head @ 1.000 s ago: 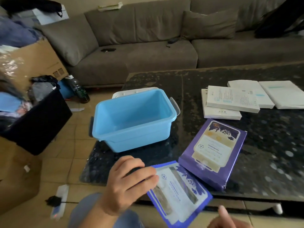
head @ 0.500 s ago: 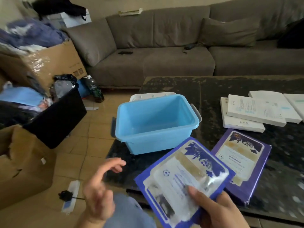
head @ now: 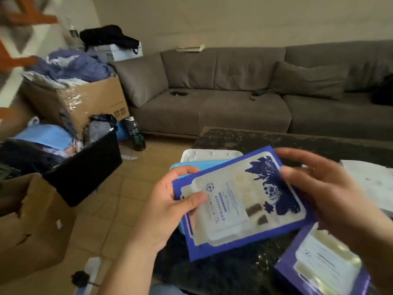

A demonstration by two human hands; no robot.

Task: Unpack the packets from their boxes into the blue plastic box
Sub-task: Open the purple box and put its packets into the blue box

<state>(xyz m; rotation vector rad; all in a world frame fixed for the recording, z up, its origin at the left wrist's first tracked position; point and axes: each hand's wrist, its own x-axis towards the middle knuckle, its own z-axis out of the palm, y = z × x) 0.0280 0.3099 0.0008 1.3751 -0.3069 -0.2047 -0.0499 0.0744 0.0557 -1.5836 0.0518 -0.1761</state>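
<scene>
The left hand [head: 168, 207] gripped the near-left corner of a blue packet box [head: 240, 201], thumb on its printed face and fingers curled behind. The right hand [head: 331, 192] was blurred at the box's right edge, fingers spread; whether it held the box could not be told. The box was raised above the dark surface [head: 223, 271], covering most of the blue plastic box [head: 187, 167] near the surface's left edge. A second purple box [head: 325, 265] lay at the near-right.
</scene>
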